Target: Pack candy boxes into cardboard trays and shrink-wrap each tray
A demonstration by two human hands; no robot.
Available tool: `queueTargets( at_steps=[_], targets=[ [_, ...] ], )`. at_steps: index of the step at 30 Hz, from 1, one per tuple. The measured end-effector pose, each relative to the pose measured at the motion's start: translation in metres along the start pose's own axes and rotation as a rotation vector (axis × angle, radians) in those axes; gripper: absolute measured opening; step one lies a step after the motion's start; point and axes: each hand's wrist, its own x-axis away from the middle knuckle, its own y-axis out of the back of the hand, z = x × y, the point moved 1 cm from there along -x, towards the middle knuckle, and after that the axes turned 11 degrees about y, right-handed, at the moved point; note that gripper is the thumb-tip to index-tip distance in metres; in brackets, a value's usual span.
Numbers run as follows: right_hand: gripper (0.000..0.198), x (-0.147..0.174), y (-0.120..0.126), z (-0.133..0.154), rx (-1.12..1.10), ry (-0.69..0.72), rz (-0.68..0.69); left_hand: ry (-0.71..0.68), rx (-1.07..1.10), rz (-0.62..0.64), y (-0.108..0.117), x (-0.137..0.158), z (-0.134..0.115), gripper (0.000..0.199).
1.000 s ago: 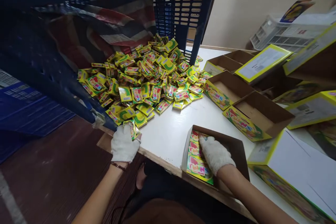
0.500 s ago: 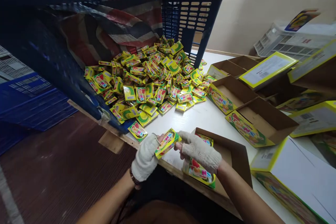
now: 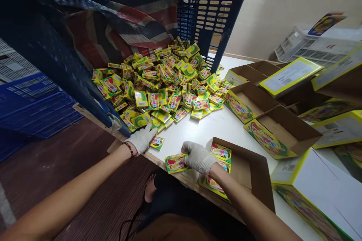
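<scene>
My right hand (image 3: 199, 157), in a white fingerless knit glove, grips a small yellow-green printed box (image 3: 173, 163) near the table's front edge. My left hand (image 3: 143, 138), gloved alike, reaches with fingers stretched out to the near edge of the pile of small boxes (image 3: 166, 83). Just beside it lies a single small box (image 3: 157, 142), partly covered by the hand. Right of my right hand stands an open cardboard display box (image 3: 258, 165) with several small boxes along its left side; my wrist hides part of them.
A large blue crate (image 3: 226, 34) lies on its side, the pile spilling from it onto the white table (image 3: 181, 131). Several open display boxes (image 3: 283, 131) stand at the right. A closed-looking white-sided carton (image 3: 325, 192) is nearer. A white basket (image 3: 311, 45) sits by the wall.
My left hand has let go of the small box and moved left to the pile's edge. My right hand now holds a small box alone, slightly lower and left.
</scene>
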Motion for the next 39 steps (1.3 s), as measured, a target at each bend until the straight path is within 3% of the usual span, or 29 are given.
queueTargets(
  at_steps=[5, 10, 14, 18, 22, 26, 28, 30, 34, 39],
  targets=[
    [0.021, -0.001, -0.004, 0.000, 0.145, 0.010, 0.030, -0.021, 0.049, 0.067, -0.009, 0.004, -0.009, 0.044],
    [0.022, -0.020, -0.011, 0.009, 0.178, -0.006, 0.016, -0.002, 0.130, 0.029, -0.004, 0.008, -0.016, 0.024],
    [0.027, -0.045, -0.019, 0.017, 0.257, 0.108, 0.047, 0.051, 0.282, 0.084, -0.006, 0.000, -0.013, 0.025],
    [0.025, -0.061, -0.033, 0.015, 0.322, 0.126, 0.113, 0.090, 0.479, 0.145, -0.024, -0.006, -0.010, 0.028],
    [0.022, -0.051, -0.043, 0.004, 0.345, 0.148, 0.086, 0.112, 0.638, 0.088, -0.032, 0.005, -0.015, 0.043],
    [0.045, -0.027, -0.043, 0.004, 0.403, 0.239, -0.054, 0.000, 0.789, 0.030, -0.037, 0.032, -0.034, 0.032],
    [0.045, -0.019, -0.044, 0.009, 0.557, 0.318, -0.036, -0.014, 0.981, -0.025, -0.043, 0.043, -0.046, 0.036],
    [0.034, -0.016, -0.049, 0.014, 0.728, 0.331, 0.053, 0.022, 1.229, -0.060, -0.051, 0.047, -0.056, 0.045],
    [0.033, -0.021, -0.063, 0.014, 0.860, 0.289, 0.146, 0.036, 1.509, 0.040, -0.061, 0.043, -0.063, 0.060],
    [0.047, -0.031, -0.068, 0.009, 0.812, 0.301, 0.134, 0.102, 1.708, 0.236, -0.056, 0.033, -0.063, 0.057]
  ],
)
